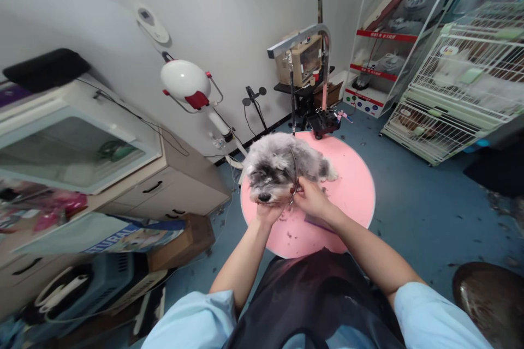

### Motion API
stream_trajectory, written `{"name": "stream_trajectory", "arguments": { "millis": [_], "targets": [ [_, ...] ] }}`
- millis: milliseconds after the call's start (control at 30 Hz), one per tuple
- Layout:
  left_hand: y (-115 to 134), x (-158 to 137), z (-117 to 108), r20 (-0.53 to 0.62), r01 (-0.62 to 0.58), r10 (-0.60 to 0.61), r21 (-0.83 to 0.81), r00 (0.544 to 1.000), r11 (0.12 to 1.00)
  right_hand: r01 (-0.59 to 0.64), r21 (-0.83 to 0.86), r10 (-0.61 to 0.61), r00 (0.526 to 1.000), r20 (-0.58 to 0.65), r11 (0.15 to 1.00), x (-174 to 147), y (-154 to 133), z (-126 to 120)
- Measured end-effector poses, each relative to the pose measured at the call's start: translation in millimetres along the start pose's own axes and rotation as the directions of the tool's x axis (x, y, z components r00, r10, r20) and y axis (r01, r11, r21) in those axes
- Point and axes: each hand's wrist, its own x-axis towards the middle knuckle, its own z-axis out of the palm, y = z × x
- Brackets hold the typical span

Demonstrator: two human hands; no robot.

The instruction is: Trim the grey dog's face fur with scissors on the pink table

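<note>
A grey and white shaggy dog (273,161) is on a round pink grooming table (356,191), its face toward me. My left hand (269,214) cups the dog's chin from below, its fingers partly hidden by the fur. My right hand (313,199) is closed on the handles of a pair of grooming scissors (295,166). The slim, curved blades point up along the side of the dog's head. Tufts of cut hair lie on the tabletop, and a purple flat item (318,222) shows under my right forearm.
A metal grooming arm (298,41) with a hanging strap rises behind the dog. A black tool holder (323,122) sits at the table's far edge. Wire cages (458,87) stand at right, a white lamp-like device (186,84) and cabinet (180,191) at left, a brown stool (491,300) lower right.
</note>
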Motion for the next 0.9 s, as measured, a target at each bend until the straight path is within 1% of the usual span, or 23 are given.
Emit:
{"name": "stream_trajectory", "arguments": {
  "millis": [133,233,333,367,400,467,533,600,700,733,800,833,900],
  "targets": [
    [1.3,3.7,-5.5,0.064,0.007,-0.01,0.044,0.998,0.999,-0.004,0.041,0.004,1.0,-0.008,0.999,-1.4,2.8,0.1],
    [0.7,4.8,-7.6,0.092,0.022,-0.023,0.012,0.996,1.0,-0.01,0.107,0.01,1.0,-0.003,0.994,-1.3,9.6,5.4],
    [-0.1,2.4,-5.6,0.071,0.058,-0.054,-0.06,0.996,0.996,0.005,0.194,-0.004,1.0,-0.007,0.981,1.7,21.9,19.2],
    [0.3,1.3,-4.1,0.054,0.067,-0.063,-0.077,0.997,0.995,-0.001,0.211,0.001,1.0,-0.002,0.978,2.8,27.8,25.0],
    [1.5,0.3,-2.0,0.031,0.072,-0.07,-0.082,0.997,0.994,-0.033,0.196,0.031,0.999,0.013,0.98,3.4,34.9,30.5],
    [6.2,-0.8,3.4,-0.032,0.1,-0.101,-0.045,0.994,0.994,-0.158,0.082,0.153,0.986,0.059,0.984,0.6,53.3,37.9],
    [12.9,0.0,10.1,-0.096,0.156,-0.153,0.028,0.984,0.987,-0.293,-0.086,0.301,0.95,0.089,0.952,-11.0,77.2,37.5],
    [18.6,2.9,16.9,-0.13,0.195,-0.186,0.058,0.974,0.979,-0.38,-0.219,0.409,0.906,0.105,0.899,-32.1,104.8,30.0],
    [17.7,10.5,24.7,-0.091,0.149,-0.15,-0.025,0.984,0.989,-0.489,-0.42,0.572,0.815,0.093,0.765,-72.7,144.1,16.3],
    [14.4,13.4,26.3,-0.066,0.132,-0.137,-0.068,0.988,0.989,-0.51,-0.476,0.615,0.784,0.086,0.717,-85.4,154.3,13.8],
    [5.0,17.9,29.1,-0.018,0.121,-0.125,-0.16,0.992,0.98,-0.52,-0.556,0.663,0.744,0.077,0.648,-106.1,168.9,12.8],
    [0.0,19.2,30.5,-0.002,0.125,-0.128,-0.2,0.992,0.972,-0.515,-0.58,0.673,0.735,0.08,0.631,-113.9,173.4,13.6],
    [-8.3,19.3,34.4,0.026,0.133,-0.131,-0.254,0.991,0.958,-0.492,-0.603,0.666,0.741,0.089,0.628,-124.6,178.2,14.7]
  ]
}}
